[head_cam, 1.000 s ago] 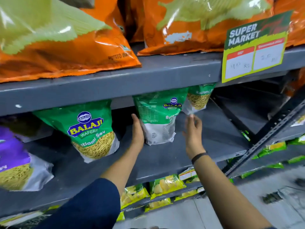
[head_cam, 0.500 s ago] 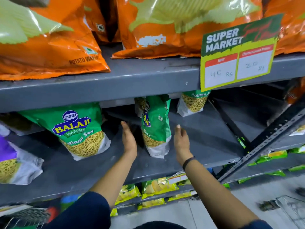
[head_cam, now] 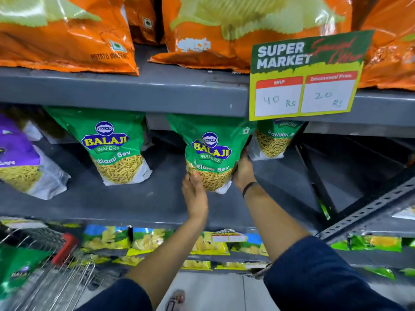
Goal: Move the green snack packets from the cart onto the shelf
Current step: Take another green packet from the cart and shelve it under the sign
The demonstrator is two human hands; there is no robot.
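Note:
A green Balaji Ratlami Sev packet (head_cam: 210,151) stands upright on the grey middle shelf (head_cam: 125,205), its front facing me. My left hand (head_cam: 195,194) presses its lower left corner and my right hand (head_cam: 243,173) grips its right side. A second green packet (head_cam: 114,149) stands to the left, and a third (head_cam: 275,142) sits behind on the right, partly hidden by the price sign. Another green packet (head_cam: 18,268) lies in the wire cart (head_cam: 67,277) at the bottom left.
Orange potato wafer bags (head_cam: 67,41) fill the upper shelf. A "Super Market" price sign (head_cam: 305,77) hangs from its edge. A purple sev packet (head_cam: 20,158) stands at far left. Yellow-green packets (head_cam: 157,241) line the lower shelf. A slotted metal brace (head_cam: 368,212) slants at right.
The middle packet has turned from edge-on to front-facing. Both hands have closed in on its sides. The view has shifted down, bringing the cart into sight.

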